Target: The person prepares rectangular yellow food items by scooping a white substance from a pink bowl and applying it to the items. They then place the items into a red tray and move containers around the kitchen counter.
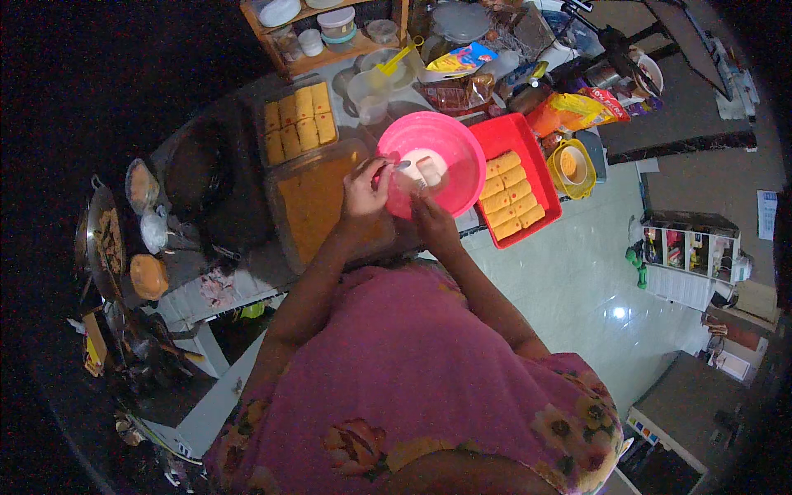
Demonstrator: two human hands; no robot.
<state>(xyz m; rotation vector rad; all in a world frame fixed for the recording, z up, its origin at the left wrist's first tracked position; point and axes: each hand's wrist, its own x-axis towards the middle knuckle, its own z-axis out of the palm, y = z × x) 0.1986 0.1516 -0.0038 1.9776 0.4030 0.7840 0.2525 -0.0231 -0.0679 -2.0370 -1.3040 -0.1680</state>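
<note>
A pink plastic bowl (461, 139) is before me, with white liquid (416, 159) and a pale roll (428, 171) in it. My left hand (365, 190) has its fingers closed over the bowl's near left rim. In my right hand (434, 224) is a fork (422, 184), its tines inside the bowl beside the roll; the handle is mostly hidden by my fingers. Left of the bowl lies a clear container of orange crumbs (315, 210). A red tray (500, 133) to the right holds several crumb-coated rolls (510, 195) with red dots.
Behind the crumbs stands a container of coated rolls (299, 117). A dark pan (195, 161) and a wok (106, 238) with food stand left. At the back are a plastic jug (369, 93) and snack packets (569, 114). A yellow basket (580, 190) sits beyond the red tray.
</note>
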